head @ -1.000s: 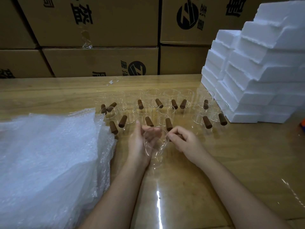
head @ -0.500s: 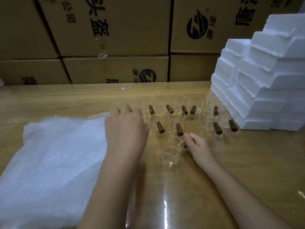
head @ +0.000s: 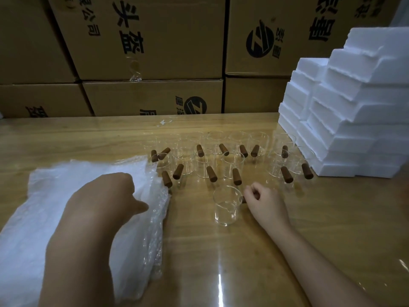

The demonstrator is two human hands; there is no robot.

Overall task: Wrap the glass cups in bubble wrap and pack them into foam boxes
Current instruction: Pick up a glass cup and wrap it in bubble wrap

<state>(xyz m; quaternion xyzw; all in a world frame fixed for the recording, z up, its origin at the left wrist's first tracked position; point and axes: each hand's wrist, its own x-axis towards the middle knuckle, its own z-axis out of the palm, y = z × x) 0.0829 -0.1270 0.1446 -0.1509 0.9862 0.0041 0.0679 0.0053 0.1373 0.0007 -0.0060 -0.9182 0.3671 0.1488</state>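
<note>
On the worktop (head: 309,218), foam boxes (head: 354,120) stand stacked at right. The bubble wrap pile (head: 55,196) lies left, the left hand (head: 106,196) with its grip bunched on the top sheet. The right hand (head: 265,202), grip narrow, pinches the handle of the lone glass cup (head: 225,207). A yanked sheet may topple the neighbouring cups (head: 162,162).

Cardboard boxes (head: 177,52) well beyond the fingers (head: 254,191) — upside-down blk print "头盔", "公司"; round Z logo (head: 260,42) on 2 boxes.
</note>
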